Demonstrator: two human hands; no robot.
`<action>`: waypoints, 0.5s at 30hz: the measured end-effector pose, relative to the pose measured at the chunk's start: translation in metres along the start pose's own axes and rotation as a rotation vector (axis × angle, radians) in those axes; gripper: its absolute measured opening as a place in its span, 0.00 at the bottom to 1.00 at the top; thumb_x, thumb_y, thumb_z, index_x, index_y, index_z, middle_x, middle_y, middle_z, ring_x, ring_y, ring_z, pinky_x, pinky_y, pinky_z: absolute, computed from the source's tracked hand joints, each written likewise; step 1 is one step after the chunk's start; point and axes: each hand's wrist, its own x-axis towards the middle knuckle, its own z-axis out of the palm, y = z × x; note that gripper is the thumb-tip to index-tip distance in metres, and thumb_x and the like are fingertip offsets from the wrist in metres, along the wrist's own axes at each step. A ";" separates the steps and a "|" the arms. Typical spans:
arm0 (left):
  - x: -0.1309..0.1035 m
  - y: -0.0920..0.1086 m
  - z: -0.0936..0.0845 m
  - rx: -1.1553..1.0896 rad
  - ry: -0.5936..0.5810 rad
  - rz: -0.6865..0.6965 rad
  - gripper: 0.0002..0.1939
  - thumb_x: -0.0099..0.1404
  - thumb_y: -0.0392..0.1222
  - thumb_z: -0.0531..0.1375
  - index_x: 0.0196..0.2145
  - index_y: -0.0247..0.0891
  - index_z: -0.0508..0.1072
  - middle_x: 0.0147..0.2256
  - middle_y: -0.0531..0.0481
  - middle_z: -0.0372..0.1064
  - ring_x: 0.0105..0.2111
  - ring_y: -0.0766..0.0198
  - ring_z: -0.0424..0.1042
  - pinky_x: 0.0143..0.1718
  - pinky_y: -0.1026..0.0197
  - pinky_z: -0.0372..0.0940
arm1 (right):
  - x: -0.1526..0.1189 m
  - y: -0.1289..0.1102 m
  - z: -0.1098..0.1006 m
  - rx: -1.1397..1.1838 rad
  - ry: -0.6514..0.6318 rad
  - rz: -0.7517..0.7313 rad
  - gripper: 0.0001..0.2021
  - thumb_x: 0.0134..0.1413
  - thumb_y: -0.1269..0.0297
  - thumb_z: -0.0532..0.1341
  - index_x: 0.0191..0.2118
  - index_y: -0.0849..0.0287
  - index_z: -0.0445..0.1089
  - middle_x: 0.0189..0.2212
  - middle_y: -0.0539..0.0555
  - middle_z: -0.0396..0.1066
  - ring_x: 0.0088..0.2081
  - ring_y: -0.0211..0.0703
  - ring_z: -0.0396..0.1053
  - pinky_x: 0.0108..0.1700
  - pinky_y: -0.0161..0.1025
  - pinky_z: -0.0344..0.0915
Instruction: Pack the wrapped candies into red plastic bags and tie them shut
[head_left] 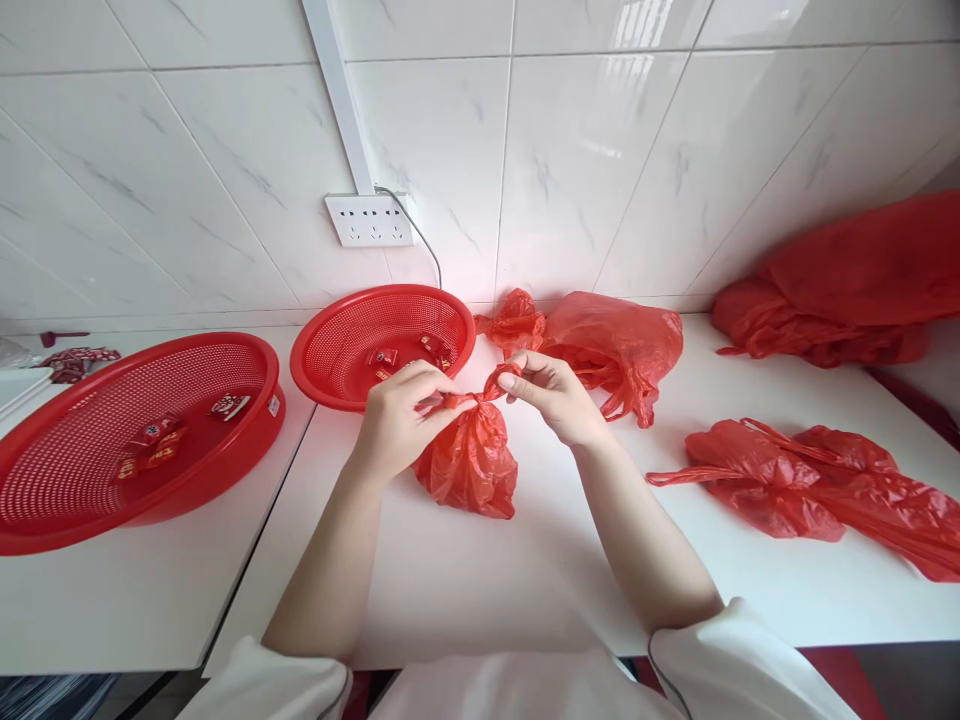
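Note:
A red plastic bag (474,462) rests on the white table, bulging below a twisted, knotted neck. My left hand (409,415) is closed on one handle of the bag, at the left of the knot. On the other side, my right hand (551,395) pinches the other handle between thumb and fingers. What the bag holds cannot be made out through the plastic. Just behind my left hand stands a round red basket (311,345) with a few small wrapped packets (382,357) in it.
At the left, a larger red basket (225,480) holds several wrapped packets (156,430). More red bags lie behind (615,325) and to the right (780,480). A red cloth-like heap (847,270) sits at the back right. A power socket (369,220) is on the tiled wall.

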 end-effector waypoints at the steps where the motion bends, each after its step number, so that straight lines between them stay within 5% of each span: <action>1: 0.001 -0.001 -0.003 -0.062 0.019 -0.027 0.04 0.58 0.41 0.65 0.29 0.40 0.74 0.33 0.49 0.67 0.35 0.63 0.69 0.38 0.59 0.68 | 0.000 -0.001 -0.002 0.035 -0.017 0.011 0.12 0.51 0.55 0.66 0.29 0.58 0.68 0.34 0.52 0.72 0.36 0.38 0.69 0.41 0.39 0.66; 7: 0.006 -0.007 -0.013 -0.499 -0.038 -0.178 0.09 0.59 0.42 0.64 0.26 0.38 0.68 0.40 0.48 0.65 0.47 0.59 0.67 0.52 0.54 0.63 | -0.002 -0.010 -0.007 0.082 -0.074 0.042 0.24 0.58 0.45 0.56 0.20 0.59 0.63 0.44 0.56 0.71 0.48 0.46 0.67 0.50 0.45 0.65; 12: 0.003 -0.002 -0.021 -0.374 -0.048 -0.168 0.10 0.61 0.41 0.62 0.26 0.39 0.65 0.41 0.48 0.65 0.50 0.58 0.66 0.53 0.54 0.61 | -0.004 -0.018 -0.022 -0.099 0.101 0.050 0.30 0.60 0.39 0.47 0.17 0.58 0.59 0.38 0.55 0.72 0.43 0.46 0.69 0.46 0.43 0.65; 15: 0.000 0.005 -0.035 -0.174 -0.101 -0.157 0.12 0.61 0.41 0.62 0.24 0.39 0.64 0.41 0.48 0.67 0.51 0.57 0.66 0.54 0.54 0.61 | -0.009 -0.020 -0.046 -0.244 0.327 0.057 0.30 0.58 0.36 0.46 0.21 0.56 0.64 0.29 0.53 0.71 0.36 0.44 0.71 0.37 0.40 0.65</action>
